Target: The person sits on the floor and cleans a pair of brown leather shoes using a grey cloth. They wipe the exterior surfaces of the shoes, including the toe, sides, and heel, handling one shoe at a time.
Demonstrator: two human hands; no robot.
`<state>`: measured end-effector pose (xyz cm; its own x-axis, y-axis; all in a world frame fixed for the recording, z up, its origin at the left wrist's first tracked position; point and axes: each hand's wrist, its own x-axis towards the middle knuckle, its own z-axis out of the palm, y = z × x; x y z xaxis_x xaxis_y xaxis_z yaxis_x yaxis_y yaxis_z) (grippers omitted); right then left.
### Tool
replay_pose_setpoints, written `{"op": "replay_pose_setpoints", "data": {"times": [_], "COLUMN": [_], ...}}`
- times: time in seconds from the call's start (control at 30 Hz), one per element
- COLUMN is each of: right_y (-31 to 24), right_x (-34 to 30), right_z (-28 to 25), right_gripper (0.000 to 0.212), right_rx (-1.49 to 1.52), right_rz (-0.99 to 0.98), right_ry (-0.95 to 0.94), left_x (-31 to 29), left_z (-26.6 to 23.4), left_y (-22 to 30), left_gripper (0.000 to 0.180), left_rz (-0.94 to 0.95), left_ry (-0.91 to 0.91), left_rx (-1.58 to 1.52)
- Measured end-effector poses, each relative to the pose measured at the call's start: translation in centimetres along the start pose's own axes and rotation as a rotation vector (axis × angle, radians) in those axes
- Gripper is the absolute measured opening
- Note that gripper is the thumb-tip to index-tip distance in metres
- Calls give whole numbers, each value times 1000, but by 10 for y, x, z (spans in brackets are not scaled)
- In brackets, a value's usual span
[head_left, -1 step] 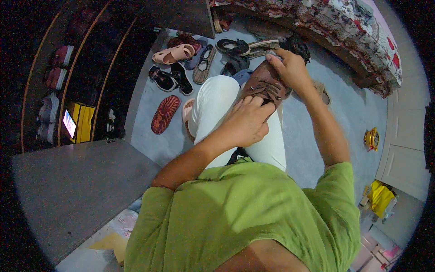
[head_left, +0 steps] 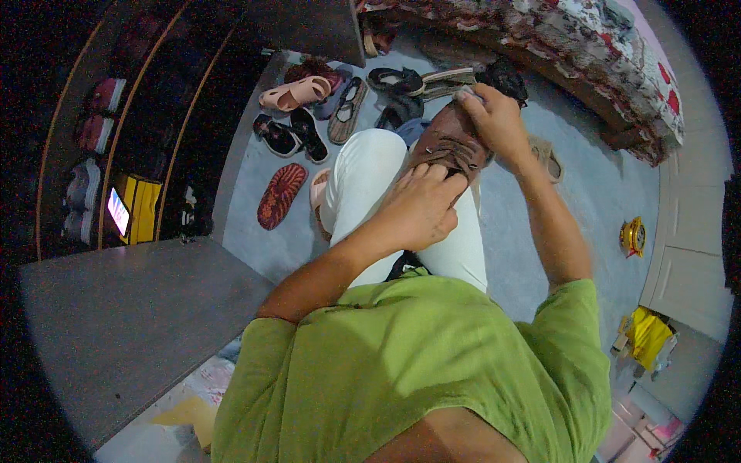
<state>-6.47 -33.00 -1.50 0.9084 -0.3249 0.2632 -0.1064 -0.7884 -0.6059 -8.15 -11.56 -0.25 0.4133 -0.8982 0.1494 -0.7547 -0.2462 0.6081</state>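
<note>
A brown lace-up shoe (head_left: 449,137) is held above my knees, its toe pointing away from me. My left hand (head_left: 421,208) is closed on the heel end, fingers hooked into the opening below the laces. At the toe, my right hand (head_left: 498,119) is bent over the shoe's upper. Under its thumb shows a small pale grey piece of what looks like cloth (head_left: 464,93), pressed against the leather. The right fingers beyond the toe are mostly hidden.
Several sandals and slippers lie on the grey floor, among them a pink pair (head_left: 297,92) and a red patterned slipper (head_left: 282,195). An open cabinet (head_left: 147,289) stands at left, with a lit phone (head_left: 118,211) by a yellow box (head_left: 144,207). A bed (head_left: 587,58) is at far right.
My right hand has shifted very slightly at the shoe's toe, and more of the pale piece shows under the thumb. The left hand stays put.
</note>
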Motion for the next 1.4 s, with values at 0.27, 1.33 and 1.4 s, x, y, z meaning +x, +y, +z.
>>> {"op": "replay_pose_setpoints", "data": {"times": [0.27,1.33,1.4], "right_y": [-8,-62,-69], "right_x": [-46,-57,-74], "right_z": [8,53,44], "right_gripper": [33,47,46], "right_rx": [383,162,243], "right_rz": [-75,-291,-268], "right_ry": [226,87,42], "left_x": [1,-14,-16], "left_z": [-7,-20,-23], "left_y": [-14,-31,-28], "left_gripper": [46,72,72], "left_rz": [-89,-173,-162], "left_ry": [-50,53,70], "left_rx": [-247,-1507,-1541]}}
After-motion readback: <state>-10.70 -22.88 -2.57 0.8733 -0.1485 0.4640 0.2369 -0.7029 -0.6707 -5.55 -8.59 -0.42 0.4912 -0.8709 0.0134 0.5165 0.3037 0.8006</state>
